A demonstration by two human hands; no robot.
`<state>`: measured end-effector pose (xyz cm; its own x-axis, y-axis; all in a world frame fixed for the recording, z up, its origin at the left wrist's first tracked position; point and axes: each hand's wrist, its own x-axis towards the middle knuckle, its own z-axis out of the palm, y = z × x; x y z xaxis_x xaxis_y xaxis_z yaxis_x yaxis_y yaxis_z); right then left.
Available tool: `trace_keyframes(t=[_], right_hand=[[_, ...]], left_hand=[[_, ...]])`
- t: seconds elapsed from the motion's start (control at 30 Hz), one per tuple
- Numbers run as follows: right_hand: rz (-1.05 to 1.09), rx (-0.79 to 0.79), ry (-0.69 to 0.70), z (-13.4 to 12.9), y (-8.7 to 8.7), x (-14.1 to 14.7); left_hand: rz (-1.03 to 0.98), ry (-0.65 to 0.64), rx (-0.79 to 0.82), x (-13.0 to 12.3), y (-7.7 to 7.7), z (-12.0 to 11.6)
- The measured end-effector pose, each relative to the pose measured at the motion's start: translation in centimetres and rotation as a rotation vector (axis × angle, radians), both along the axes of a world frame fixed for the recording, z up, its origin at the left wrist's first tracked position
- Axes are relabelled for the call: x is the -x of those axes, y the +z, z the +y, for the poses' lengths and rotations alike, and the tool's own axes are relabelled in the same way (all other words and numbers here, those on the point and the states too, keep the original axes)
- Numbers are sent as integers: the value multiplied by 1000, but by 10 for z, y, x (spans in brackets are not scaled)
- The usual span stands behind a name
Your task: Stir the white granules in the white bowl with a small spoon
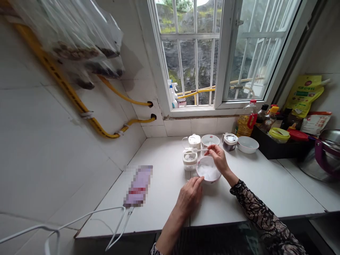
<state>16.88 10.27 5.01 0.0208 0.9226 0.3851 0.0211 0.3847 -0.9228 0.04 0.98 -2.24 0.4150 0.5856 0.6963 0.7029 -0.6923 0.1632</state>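
My right hand [217, 156] pinches the handle of a small white spoon [195, 150]. The spoon's bowl end is above a white-rimmed seasoning jar [190, 162], whose lid looks raised. Below it and to the right stands a white bowl [212, 181] with white granular stuff [208, 171] in it. With its fingertips, my left hand [190, 193] grips the near left rim of that bowl. Right behind are a second seasoning jar [194, 141] and a patterned white bowl [210, 139], partly covered by my right hand.
Farther right are a dark-filled jar [230, 142], another white bowl [248, 145] and an oil bottle [245, 120]. A black rack [268, 143] holds sauce bottles, with a metal pot [324, 156] beside it. Left on the counter [164, 198] lies a blurred purple object [139, 186] near a white cable [90, 214].
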Motion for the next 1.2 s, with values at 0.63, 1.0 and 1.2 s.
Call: trace_keyframes(t=[0.63, 1.0, 1.2], right_hand=[[-614, -474, -290, -7, 19, -51], [-390, -77, -82, -5, 12, -35], [-267, 56, -43, 7, 5, -44]], left_hand=[[-9, -14, 3, 0, 3, -1], [-8, -18, -13, 0, 5, -2], [-11, -13, -31, 1, 5, -1]])
